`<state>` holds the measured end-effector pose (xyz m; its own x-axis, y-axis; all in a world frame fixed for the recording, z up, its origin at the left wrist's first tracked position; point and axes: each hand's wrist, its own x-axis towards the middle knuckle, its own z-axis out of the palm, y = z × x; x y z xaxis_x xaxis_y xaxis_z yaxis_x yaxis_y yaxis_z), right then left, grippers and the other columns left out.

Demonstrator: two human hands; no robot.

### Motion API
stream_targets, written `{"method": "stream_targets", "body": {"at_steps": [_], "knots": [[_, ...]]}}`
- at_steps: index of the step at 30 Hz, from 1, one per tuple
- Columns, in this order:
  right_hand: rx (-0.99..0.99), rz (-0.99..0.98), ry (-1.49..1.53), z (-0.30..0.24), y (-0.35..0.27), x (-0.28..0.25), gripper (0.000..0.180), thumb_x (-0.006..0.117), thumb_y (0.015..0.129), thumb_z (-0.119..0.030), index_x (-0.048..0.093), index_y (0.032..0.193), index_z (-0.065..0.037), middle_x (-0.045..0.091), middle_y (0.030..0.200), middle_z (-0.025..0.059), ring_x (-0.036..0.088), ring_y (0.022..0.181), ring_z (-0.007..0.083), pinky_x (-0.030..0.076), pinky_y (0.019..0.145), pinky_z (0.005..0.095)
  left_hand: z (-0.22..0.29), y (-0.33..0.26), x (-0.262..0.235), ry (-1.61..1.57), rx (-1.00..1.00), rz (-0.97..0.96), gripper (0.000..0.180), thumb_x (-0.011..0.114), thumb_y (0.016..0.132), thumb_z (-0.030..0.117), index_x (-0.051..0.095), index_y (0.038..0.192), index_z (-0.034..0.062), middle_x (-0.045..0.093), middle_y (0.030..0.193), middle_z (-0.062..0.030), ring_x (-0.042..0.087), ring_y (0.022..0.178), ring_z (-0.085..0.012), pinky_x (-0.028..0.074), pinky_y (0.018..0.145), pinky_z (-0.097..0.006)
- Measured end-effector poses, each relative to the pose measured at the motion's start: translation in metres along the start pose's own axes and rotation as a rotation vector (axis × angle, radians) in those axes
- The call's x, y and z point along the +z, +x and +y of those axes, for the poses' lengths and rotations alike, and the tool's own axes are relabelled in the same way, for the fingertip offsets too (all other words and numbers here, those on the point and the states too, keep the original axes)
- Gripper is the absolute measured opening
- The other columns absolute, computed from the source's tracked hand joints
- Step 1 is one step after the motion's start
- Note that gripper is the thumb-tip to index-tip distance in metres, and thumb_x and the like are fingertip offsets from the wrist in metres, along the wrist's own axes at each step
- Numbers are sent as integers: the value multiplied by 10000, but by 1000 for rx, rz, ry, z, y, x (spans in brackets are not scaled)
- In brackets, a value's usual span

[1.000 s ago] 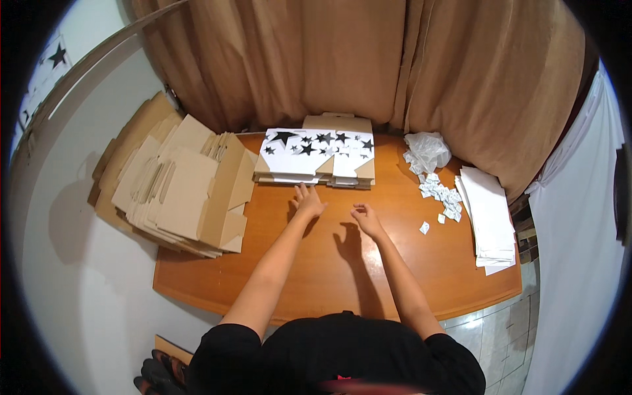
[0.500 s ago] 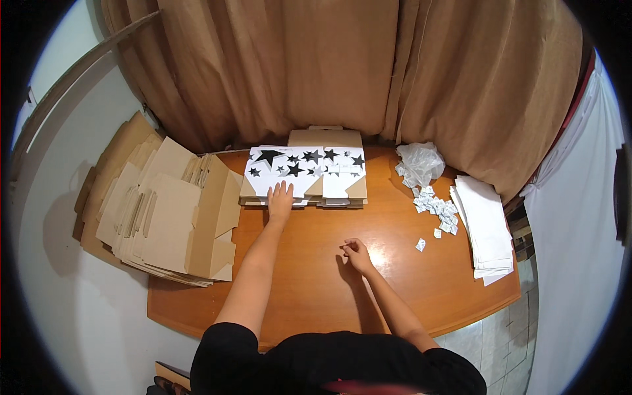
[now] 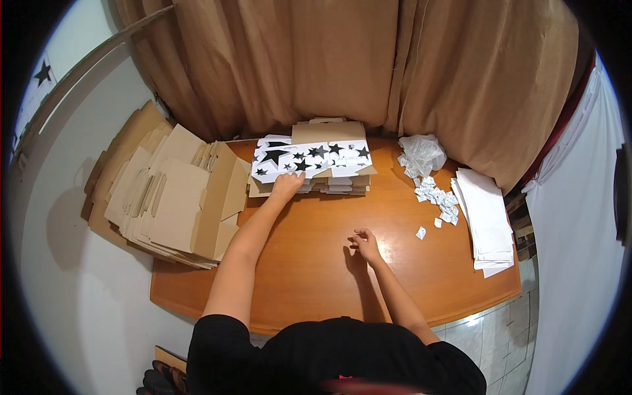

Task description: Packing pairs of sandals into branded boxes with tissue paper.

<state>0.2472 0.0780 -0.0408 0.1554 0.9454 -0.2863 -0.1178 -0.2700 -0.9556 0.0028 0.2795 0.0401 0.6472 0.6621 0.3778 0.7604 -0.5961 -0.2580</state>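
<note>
- Brown cardboard flats (image 3: 168, 204): a loose fanned heap to the left of the star-printed stack, overhanging the left edge of the table (image 3: 309, 263); it crowds that side.
- Left hand (image 3: 288, 186): fingers spread flat on the near left edge of the star-printed stack (image 3: 313, 161); it presses and grasps nothing.
- Star-printed stack: at the table's far edge, against the curtain (image 3: 342, 66). Judged light, stiff flat card, top sheet likely to slide; best pinched at the near edge.
- Right hand (image 3: 365, 245): in front of the stack, on bare wood, loosely curled; whether it pinches anything I cannot tell.
- Right of the stack: crumpled plastic bag (image 3: 422, 153), paper scraps (image 3: 438, 197), white sheets (image 3: 487, 220). Open room lies in front of the stack.
</note>
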Motion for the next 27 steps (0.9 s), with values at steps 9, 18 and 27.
{"method": "stream_targets", "body": {"at_steps": [9,18,27], "knots": [[22,-5,119,-16,-25,-5,304,523,874,-103,449,1148,4,498,993,122,607,843,223,545,596,336,14,0,-41,-306,-254,1,280,764,588,294,602,677,84,610,618,-127,622,641,-309,479,550,-398],[18,70,30,-24,-48,-20,287,548,871,-157,499,1130,-44,551,962,61,572,685,123,459,587,250,2,6,-83,-766,-533,45,331,788,610,311,615,667,35,628,676,-123,598,643,-267,444,593,-357],[-10,47,33,-37,-61,-21,486,510,884,-403,433,1227,-67,557,1063,71,586,838,171,455,682,301,45,27,-169,-426,-391,475,186,569,843,262,515,845,85,617,685,-161,596,642,-376,446,528,-453]]}}
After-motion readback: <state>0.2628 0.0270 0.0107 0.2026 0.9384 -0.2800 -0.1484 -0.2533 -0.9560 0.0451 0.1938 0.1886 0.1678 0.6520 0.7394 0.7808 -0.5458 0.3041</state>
